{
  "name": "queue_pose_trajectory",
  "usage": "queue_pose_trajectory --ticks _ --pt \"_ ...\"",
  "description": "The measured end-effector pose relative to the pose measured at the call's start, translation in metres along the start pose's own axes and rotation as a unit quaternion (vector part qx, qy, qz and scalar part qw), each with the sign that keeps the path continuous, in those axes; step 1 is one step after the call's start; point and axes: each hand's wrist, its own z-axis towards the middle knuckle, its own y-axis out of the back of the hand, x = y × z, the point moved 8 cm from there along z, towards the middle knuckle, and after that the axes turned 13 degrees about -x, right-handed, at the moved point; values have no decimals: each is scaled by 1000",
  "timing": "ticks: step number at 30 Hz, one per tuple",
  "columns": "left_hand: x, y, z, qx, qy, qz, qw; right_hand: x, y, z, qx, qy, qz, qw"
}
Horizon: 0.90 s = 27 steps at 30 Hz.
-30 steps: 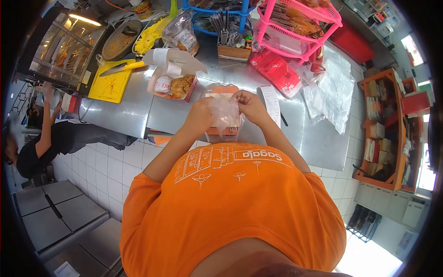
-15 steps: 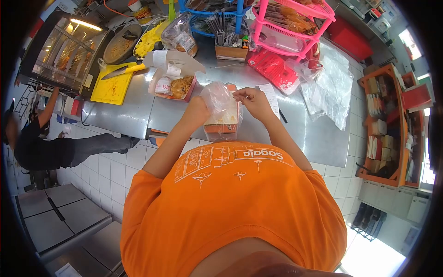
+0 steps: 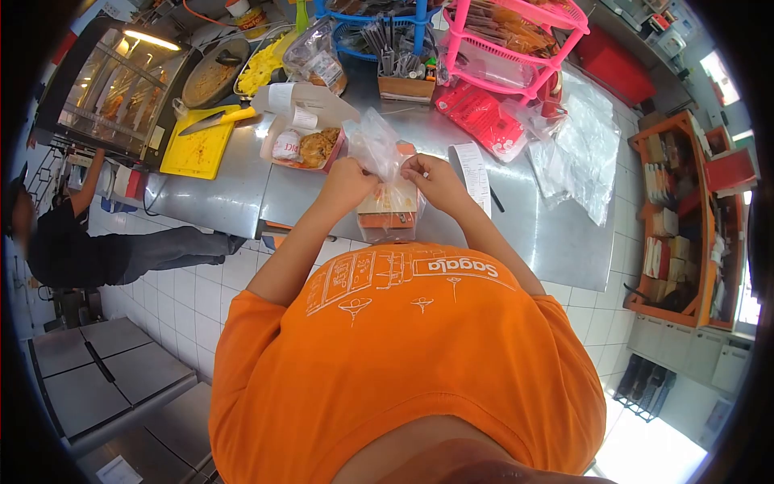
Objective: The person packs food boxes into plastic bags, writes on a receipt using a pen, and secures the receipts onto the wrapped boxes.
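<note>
Head feed, places relative to the orange box (image 3: 380, 220). It sits inside a clear plastic bag (image 3: 372, 137), at the near edge of the metal surface (image 3: 548, 238), just in front of the orange shirt (image 3: 407, 347). Bag's loose top bunches up past the far end of the box.

My left hand (image 3: 347, 182): narrow grip, closed on the plastic at the box's far left. My right hand (image 3: 437, 181): narrow grip, thumb and fingertips pinching plastic at the box's far right.

Left of the box and beyond: open carton (image 3: 329, 105) with a white wrapped pack (image 3: 286, 148) and a fried piece (image 3: 321, 148). Well left: yellow board (image 3: 189, 157), knife (image 3: 205, 123) on it.

Right of the box: receipt (image 3: 472, 173), then black pen (image 3: 497, 202). Further right: flat clear bags (image 3: 576, 153). Beyond, to the right: red packet (image 3: 482, 123), pink rack (image 3: 504, 60). Straight beyond: cutlery holder (image 3: 405, 90).

Another person (image 3: 72, 254) is far left of the box.
</note>
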Motion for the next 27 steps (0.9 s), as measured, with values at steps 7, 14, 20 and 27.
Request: queue_pose_trajectory --ticks 7,14,20,27 --pt "24 -17 -1 34 109 -169 979 17 -3 -14 -11 27 -10 1000" --pt "15 -16 -7 15 117 -261 958 37 -7 -29 -34 107 -37 993" --pt "8 -12 -10 9 104 -229 968 53 -7 -33 -64 213 -71 972" --pt "18 -15 -8 -12 97 -166 981 62 -9 -35 -90 247 -121 957"
